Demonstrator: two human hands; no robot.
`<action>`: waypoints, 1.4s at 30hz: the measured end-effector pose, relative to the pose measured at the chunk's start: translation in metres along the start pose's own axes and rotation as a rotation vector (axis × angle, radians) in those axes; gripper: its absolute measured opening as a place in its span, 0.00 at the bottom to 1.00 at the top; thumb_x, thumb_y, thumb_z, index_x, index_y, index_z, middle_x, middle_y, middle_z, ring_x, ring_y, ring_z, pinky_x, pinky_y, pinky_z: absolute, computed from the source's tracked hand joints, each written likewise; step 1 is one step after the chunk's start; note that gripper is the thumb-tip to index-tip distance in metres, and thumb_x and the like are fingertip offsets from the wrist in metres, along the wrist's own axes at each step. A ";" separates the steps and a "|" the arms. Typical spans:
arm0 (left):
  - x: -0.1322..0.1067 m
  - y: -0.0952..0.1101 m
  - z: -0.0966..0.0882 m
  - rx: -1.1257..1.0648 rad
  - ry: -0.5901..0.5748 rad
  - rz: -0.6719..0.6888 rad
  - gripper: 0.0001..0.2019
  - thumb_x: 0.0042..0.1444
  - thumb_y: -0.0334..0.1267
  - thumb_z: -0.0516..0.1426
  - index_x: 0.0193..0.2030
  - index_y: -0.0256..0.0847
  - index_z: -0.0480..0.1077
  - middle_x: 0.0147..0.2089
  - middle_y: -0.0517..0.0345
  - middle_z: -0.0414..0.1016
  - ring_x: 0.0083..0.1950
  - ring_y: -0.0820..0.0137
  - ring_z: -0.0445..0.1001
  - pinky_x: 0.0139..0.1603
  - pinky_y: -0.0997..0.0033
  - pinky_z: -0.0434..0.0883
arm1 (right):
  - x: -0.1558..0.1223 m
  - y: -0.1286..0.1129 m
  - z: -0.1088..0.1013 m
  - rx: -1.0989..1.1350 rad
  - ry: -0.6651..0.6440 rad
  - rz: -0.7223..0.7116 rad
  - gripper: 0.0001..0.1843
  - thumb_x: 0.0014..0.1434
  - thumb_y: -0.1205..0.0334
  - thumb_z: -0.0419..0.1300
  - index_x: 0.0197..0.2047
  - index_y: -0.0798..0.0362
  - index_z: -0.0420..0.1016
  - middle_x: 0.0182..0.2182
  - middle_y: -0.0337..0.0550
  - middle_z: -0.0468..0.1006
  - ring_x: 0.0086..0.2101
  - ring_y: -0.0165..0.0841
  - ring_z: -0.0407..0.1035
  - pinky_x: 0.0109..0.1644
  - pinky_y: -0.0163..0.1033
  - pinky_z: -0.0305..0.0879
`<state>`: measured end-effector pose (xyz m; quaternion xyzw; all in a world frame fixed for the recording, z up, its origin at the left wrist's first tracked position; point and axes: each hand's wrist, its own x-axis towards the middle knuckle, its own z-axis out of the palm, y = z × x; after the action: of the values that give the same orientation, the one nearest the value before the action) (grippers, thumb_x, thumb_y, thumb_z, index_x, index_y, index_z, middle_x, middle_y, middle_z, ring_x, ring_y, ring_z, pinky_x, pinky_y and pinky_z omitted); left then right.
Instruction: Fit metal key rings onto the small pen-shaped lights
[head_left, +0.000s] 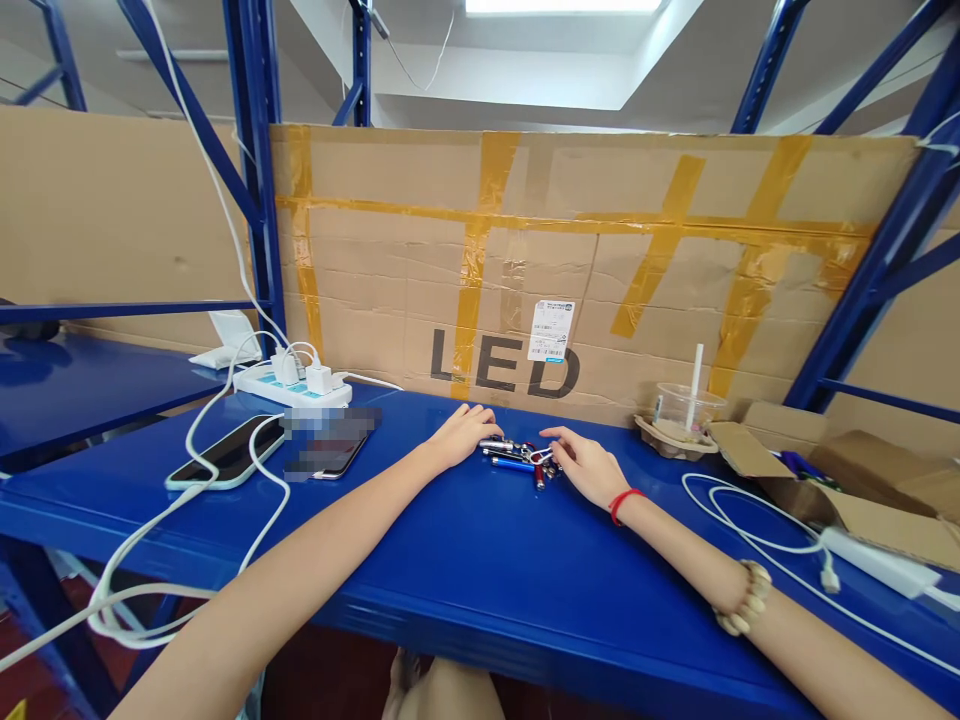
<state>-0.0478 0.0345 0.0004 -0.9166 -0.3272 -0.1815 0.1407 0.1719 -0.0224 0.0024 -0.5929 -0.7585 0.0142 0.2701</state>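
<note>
A small pile of slim metal tubes in silver, blue, black and red, with metal rings and a white loop, lies on the blue table. They look like keychain torches, but their exact kind is too small to tell. My left hand rests at the pile's left end, fingers apart, its fingertips beside a silver tube. On the other side my right hand is open, forefinger stretched out over the pile's right edge and thumb lower down. Whether its fingertips touch the pieces I cannot tell.
At left lie two phones, white cables and a power strip. At right stand a plastic cup with a straw, an open cardboard box and a white cable. A taped cardboard sheet closes the back.
</note>
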 end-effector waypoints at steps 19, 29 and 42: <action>0.006 0.013 -0.007 -0.506 0.411 -0.280 0.06 0.55 0.35 0.52 0.36 0.39 0.69 0.37 0.60 0.70 0.37 0.74 0.66 0.39 0.75 0.60 | 0.001 -0.001 0.001 0.056 0.127 -0.089 0.13 0.56 0.53 0.48 0.43 0.44 0.67 0.29 0.34 0.70 0.26 0.27 0.64 0.31 0.34 0.59; 0.017 0.057 0.000 -1.123 0.385 -0.392 0.07 0.49 0.35 0.55 0.33 0.33 0.71 0.32 0.56 0.72 0.33 0.73 0.67 0.37 0.76 0.63 | -0.001 -0.006 0.003 0.091 0.167 -0.265 0.12 0.55 0.51 0.51 0.37 0.47 0.71 0.32 0.37 0.70 0.25 0.24 0.63 0.26 0.31 0.57; 0.016 0.055 0.001 -1.425 0.302 -0.492 0.16 0.47 0.41 0.58 0.40 0.32 0.71 0.38 0.50 0.73 0.39 0.69 0.70 0.43 0.71 0.65 | 0.003 -0.002 0.005 0.166 0.177 -0.205 0.11 0.53 0.53 0.52 0.35 0.51 0.69 0.21 0.35 0.72 0.22 0.26 0.64 0.27 0.31 0.59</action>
<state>-0.0003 0.0021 -0.0013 -0.6519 -0.3027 -0.4979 -0.4852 0.1676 -0.0189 -0.0005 -0.4870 -0.7844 -0.0029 0.3841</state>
